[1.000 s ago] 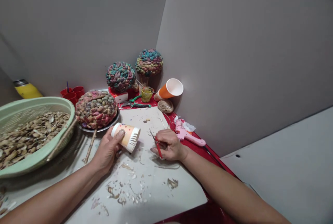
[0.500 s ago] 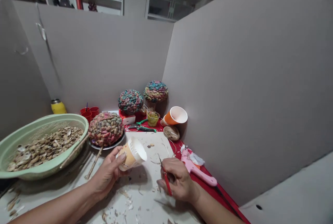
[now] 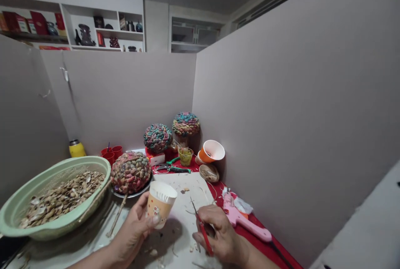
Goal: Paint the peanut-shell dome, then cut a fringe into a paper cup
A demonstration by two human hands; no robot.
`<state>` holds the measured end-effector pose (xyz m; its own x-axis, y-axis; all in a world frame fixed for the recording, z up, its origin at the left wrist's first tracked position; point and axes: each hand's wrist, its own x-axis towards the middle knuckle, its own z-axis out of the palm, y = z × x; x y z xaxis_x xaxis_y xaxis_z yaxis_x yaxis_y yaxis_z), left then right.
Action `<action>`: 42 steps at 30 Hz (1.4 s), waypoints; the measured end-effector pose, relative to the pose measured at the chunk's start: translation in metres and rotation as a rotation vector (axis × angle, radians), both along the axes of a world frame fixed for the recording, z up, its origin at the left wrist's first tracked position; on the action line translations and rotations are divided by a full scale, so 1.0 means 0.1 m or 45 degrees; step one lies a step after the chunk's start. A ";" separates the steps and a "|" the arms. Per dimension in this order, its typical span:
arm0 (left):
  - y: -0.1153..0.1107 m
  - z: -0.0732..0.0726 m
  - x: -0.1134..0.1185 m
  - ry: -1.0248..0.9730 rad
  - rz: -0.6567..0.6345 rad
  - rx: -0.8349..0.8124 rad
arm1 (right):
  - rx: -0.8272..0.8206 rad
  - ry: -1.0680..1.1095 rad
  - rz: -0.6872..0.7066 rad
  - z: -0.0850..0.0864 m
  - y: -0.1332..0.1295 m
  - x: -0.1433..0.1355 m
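A paper cup (image 3: 160, 210) with an orange-yellow printed side and a white, snipped-looking rim is gripped by my left hand (image 3: 133, 229). It stands nearly upright above the table, mouth upward. My right hand (image 3: 218, 231) is closed round red-handled scissors (image 3: 204, 233), whose thin blades point up and away. A gap separates the blades from the cup. To the left, a ball covered in shells (image 3: 131, 172) on a stick (image 3: 117, 215) rests in a metal dish (image 3: 134, 194).
A green basin (image 3: 96, 210) of shells stands left. A pink glue gun (image 3: 250, 225) and twine roll (image 3: 208, 173) lie right. Behind are green-handled pliers (image 3: 178, 169), a yellow-green cup (image 3: 185, 157), an orange cup (image 3: 206, 154), two colourful balls (image 3: 158, 137), red cups (image 3: 108, 158) and grey partitions (image 3: 131, 89).
My left hand has turned the cup from tilted rightward to nearly upright. The scissors stay in my right hand. The camera view has tipped upward, showing more of the shelves.
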<state>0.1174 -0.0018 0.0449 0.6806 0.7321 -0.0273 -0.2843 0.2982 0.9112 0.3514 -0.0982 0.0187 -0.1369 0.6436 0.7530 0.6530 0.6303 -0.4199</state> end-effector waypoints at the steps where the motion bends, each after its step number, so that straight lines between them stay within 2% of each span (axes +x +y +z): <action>1: 0.00 0.00 0.00 -0.006 0.010 0.024 | -0.002 -0.001 0.010 -0.01 0.01 0.00; 11: 0.00 -0.03 0.02 -0.044 -0.024 0.091 | -0.088 0.061 0.032 -0.03 -0.02 -0.01; 16: 0.00 -0.05 0.03 -0.039 0.047 0.083 | -0.185 0.215 0.106 0.00 -0.05 -0.02; 22: 0.05 -0.11 0.04 0.032 0.118 0.052 | -0.294 0.310 0.081 -0.01 -0.07 0.02; 25: 0.06 -0.12 0.03 0.066 0.136 0.051 | -0.404 0.342 0.122 0.04 -0.09 0.01; 31: 0.03 -0.06 0.00 0.091 0.165 0.109 | -0.664 0.346 0.324 0.18 -0.14 0.01; 38: 0.08 -0.05 -0.01 0.074 0.162 0.185 | -1.036 0.383 0.416 0.20 -0.20 0.17; 42: 0.09 -0.06 -0.01 0.055 0.160 0.183 | -1.177 0.349 0.470 0.24 -0.20 0.22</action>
